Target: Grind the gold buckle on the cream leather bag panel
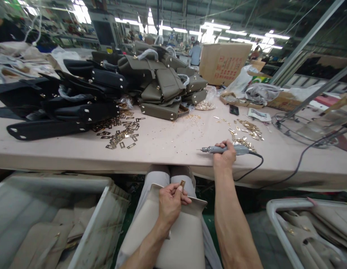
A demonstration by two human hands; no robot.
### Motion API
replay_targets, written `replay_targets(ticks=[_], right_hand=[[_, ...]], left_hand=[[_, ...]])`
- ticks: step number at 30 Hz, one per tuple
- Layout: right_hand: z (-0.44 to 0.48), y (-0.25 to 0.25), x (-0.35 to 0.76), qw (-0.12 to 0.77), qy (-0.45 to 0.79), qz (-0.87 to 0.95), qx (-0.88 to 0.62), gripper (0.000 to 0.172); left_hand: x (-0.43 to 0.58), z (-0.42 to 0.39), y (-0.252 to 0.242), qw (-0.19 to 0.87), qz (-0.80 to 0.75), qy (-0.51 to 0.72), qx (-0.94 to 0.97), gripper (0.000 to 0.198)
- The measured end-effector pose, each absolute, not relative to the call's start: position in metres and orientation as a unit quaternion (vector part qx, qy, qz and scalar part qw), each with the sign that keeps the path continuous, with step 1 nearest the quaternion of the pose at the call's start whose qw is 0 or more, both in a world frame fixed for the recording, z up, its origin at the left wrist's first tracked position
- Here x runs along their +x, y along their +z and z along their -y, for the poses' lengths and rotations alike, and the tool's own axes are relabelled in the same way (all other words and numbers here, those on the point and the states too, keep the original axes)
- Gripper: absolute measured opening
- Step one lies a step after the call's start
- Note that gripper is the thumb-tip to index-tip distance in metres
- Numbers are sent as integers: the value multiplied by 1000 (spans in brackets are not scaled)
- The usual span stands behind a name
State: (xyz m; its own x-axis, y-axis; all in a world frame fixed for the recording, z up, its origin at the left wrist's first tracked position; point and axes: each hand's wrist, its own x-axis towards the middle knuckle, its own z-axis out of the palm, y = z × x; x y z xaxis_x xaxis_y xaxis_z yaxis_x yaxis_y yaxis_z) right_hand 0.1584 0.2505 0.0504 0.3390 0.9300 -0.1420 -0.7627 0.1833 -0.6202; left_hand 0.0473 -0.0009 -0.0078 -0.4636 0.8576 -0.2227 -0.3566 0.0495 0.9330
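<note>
The right hand (224, 155) rests on the pink surface (168, 145), and its grip is closed all the way around a grey power screwdriver (242, 150). The tool lies flat, with its long side going left to right. Its thin tip points left, and its black cord (257, 164) runs off to the right. The left hand (170, 201) is lower down, over the person's lap. The thumb and fingers of its grip pinch a small gold plate (182, 183), which stands up just above the fingertips. Under that hand lies a pale bag (176, 231) on the lap, and the hand touches its top edge. The plate sits below the tool's tip and a little to the left, nearer the person, so the left hand is the closer one to it. More gold pieces (120, 134) lie on the surface beside stacked black bags (72, 104) and green-grey bags (165, 86).
</note>
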Motion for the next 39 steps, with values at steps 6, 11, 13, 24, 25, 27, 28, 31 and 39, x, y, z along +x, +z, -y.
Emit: replay_targets(ticks=[6,11,13,24,25,27,28,31,39], right_hand=[[-175,57,179,724,596,206,-280,21],[-116,71,164,709,589,268,-280,31],[-102,76,154,712,567,298,-287,32],[-79,79,127,722,497,372,-305,23],[-78,79,126,722,496,372,-306,24],[-76,79,125,725,490,379,-302,25],[-74,78,124,726,484,386,-299,25],[-69,77,120,727,457,419,-295,20],[-57,75,113,667,411,562,-267,21]], left_hand=[[49,2,-5,470,-555,654,206,34],[50,1,-7,476,-553,655,197,31],[50,1,-8,474,-553,655,200,30],[50,4,-8,470,-553,657,204,28],[50,4,-8,470,-553,656,206,27],[50,5,-8,470,-552,656,209,28],[50,5,-8,470,-551,656,210,29],[50,5,-7,470,-551,657,210,29],[47,7,-6,477,-538,662,213,29]])
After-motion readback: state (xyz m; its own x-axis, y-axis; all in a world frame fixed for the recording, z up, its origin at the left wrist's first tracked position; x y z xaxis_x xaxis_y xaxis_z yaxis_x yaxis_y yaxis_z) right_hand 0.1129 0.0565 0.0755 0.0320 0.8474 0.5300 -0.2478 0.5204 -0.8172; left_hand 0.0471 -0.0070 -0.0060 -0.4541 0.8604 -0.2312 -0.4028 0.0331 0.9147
